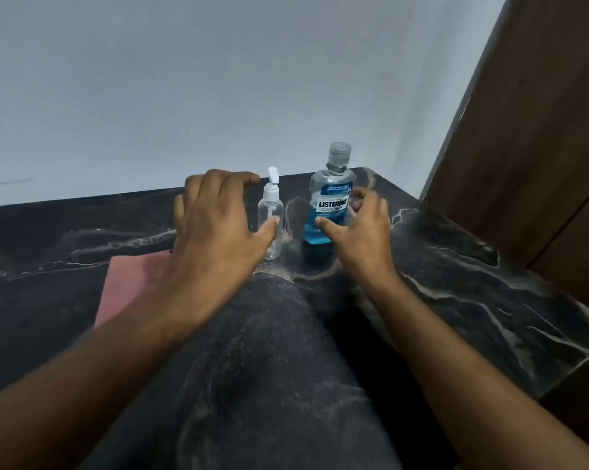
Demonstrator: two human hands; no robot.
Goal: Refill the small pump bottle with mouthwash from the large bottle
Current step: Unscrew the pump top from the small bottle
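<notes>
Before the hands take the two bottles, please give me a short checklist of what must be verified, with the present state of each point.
1. Small pump bottle stands upright on the counter: ok.
2. Large mouthwash bottle stands upright, with blue liquid inside: ok.
3. Grey cap of the large bottle removed for pouring: not ok, it is on.
4. White pump head removed from the small bottle: not ok, it is on.
5. Left hand has a grip on the small bottle: not ok, only the thumb is near it.
6. Right hand has a grip on the large bottle: cannot tell; fingers curl beside it.
</notes>
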